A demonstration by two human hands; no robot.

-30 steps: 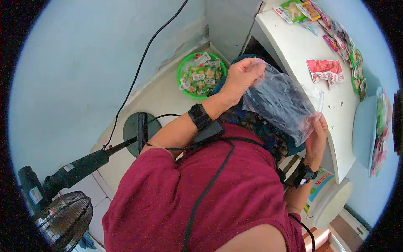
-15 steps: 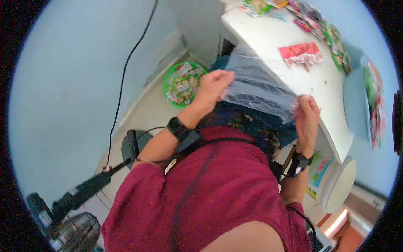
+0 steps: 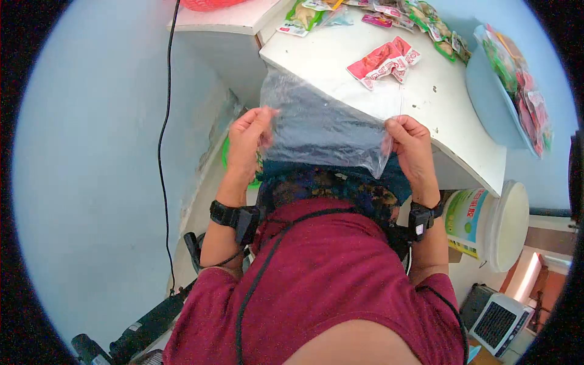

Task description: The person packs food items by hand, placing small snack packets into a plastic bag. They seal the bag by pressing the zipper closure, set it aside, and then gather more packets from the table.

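Left hand (image 3: pixel 247 135) and right hand (image 3: pixel 415 146) pinch opposite sides of a clear plastic bag (image 3: pixel 325 134) by the near edge of the counter (image 3: pixel 459 131), its film likely light, limp and slippery, best held at the side edges.

The one camera sits on my head, facing forward and down, so I look from above along the front of my own body. My maroon shirt (image 3: pixel 347 267) is nearest and fills the lower middle, with my forearms (image 3: pixel 433 237) running up the view. My left fingers (image 3: pixel 260 118) and my right fingers (image 3: pixel 406 129) show close by, either side of center in the upper half. Farther off, the table (image 3: pixel 453 125) spreads across the upper right, seen from above, while the pale blue wall (image 3: pixel 91 164) takes the left. The picture is wide and rounded, dark at its corners.
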